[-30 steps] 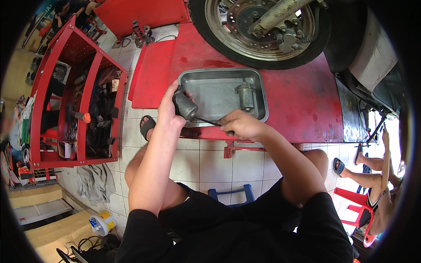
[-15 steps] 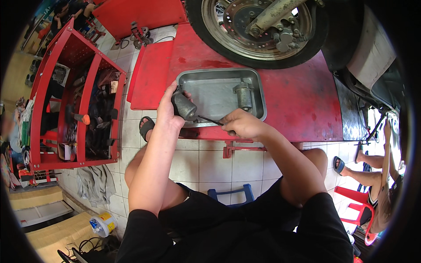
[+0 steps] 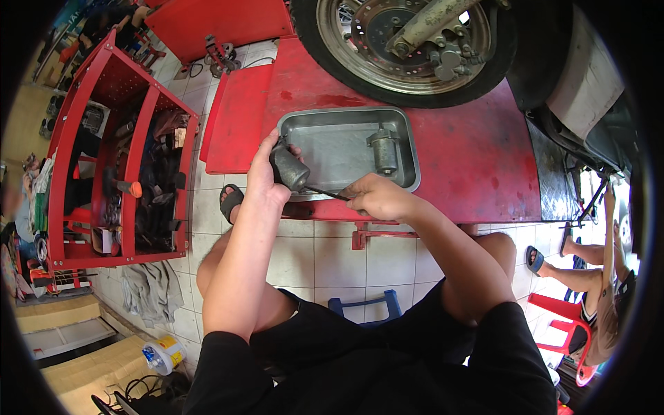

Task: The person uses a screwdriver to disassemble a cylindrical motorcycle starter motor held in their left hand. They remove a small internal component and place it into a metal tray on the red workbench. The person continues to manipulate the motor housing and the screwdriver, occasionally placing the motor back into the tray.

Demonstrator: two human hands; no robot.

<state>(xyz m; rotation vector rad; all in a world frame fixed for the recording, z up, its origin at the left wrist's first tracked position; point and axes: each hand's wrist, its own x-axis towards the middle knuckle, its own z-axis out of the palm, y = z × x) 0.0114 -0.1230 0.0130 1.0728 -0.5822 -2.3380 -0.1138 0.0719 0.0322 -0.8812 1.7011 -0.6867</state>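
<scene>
A grey, worn starter motor [image 3: 288, 168], shaped like a cylinder, is gripped in my left hand [image 3: 263, 168] over the tray's near left corner. It is tilted, with its round end facing down toward my right hand. My right hand [image 3: 380, 196] is closed round a thin dark rod-like tool [image 3: 326, 193], whose handle is hidden in the fingers. The tool's tip meets the lower edge of the motor's end; whether it presses there I cannot tell. A second grey starter motor [image 3: 384, 152] stands out at the right inside the metal tray [image 3: 346, 112].
The tray sits on a red bench [image 3: 477, 159] under a motorcycle's front wheel [image 3: 408, 93]. At left stands a red tool rack [image 3: 131, 173]. A blue stool [image 3: 366, 304] is below me. Another person's legs [image 3: 581, 277] and a red chair [image 3: 557, 315] are at right.
The tool's tip has shifted slightly left, up to the motor's end. The motor has turned a little in my left hand, its end facing lower.
</scene>
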